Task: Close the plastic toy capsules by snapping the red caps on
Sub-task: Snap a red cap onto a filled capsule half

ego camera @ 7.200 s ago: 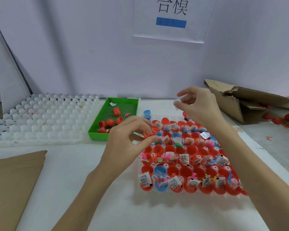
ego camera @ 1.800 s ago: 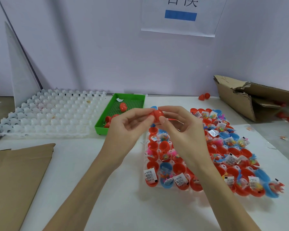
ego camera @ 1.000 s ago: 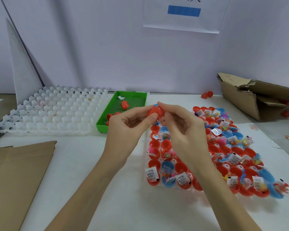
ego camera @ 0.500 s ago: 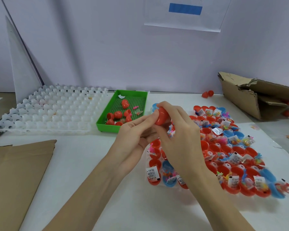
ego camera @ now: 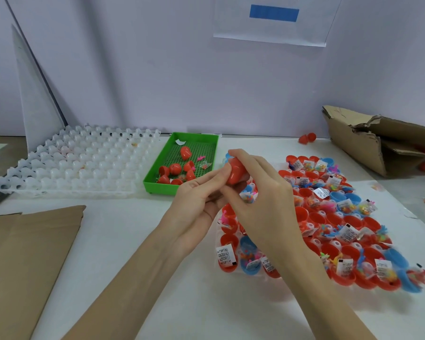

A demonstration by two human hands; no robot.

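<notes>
A red capsule (ego camera: 236, 171) is held between both hands above the near left part of the tray of open capsule halves (ego camera: 334, 217). My left hand (ego camera: 196, 200) pinches it from the left with thumb and fingers. My right hand (ego camera: 260, 192) curls over it from the right and top. The tray holds several open red and blue halves filled with small toys and white paper slips. A green tray (ego camera: 157, 185) behind my left hand contains several red caps (ego camera: 174, 169).
A white moulded cell tray (ego camera: 79, 163) lies at the back left. Brown cardboard (ego camera: 27, 253) covers the near left of the white table. A torn cardboard box (ego camera: 383, 143) sits at the back right, with loose red capsules (ego camera: 307, 138) beside it.
Both hands have lowered slightly with the red capsule. My right hand has closed further over its top, and my left fingers press in from the left.
</notes>
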